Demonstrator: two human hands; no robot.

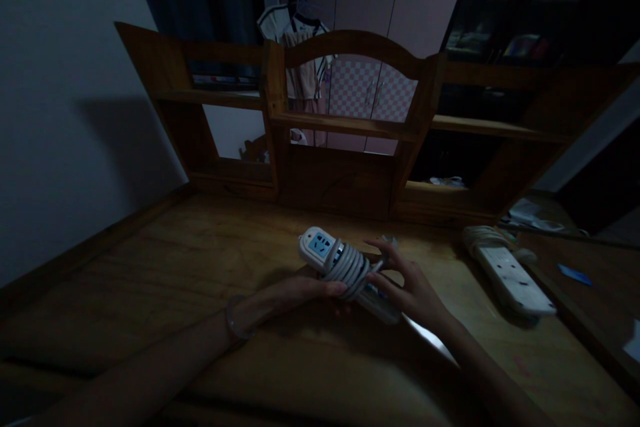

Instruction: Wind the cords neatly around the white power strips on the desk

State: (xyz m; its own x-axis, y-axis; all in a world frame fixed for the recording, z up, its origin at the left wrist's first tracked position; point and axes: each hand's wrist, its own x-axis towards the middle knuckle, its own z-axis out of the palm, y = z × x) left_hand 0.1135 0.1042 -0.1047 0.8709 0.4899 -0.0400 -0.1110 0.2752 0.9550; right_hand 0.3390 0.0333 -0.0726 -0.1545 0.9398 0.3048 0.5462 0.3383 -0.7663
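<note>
A white power strip (317, 247) with blue socket faces is held tilted above the wooden desk, its pale cord (350, 270) wound several times around its middle. My left hand (317, 288) grips the strip from below, with the thumb pressed on the coils. At the coils' right side, my right hand (400, 278) has its thumb and index finger around a stretch of the cord. The plug (389, 240) shows just beyond my right fingertips. Part of the strip's lower end lies behind my right hand.
Another white power strip (517, 280) with a bundled cord lies at the right of the desk (165, 260). A wooden shelf unit (340, 123) stands along the back edge. At left is a wall (75, 113); a blue card (574, 274) lies far right.
</note>
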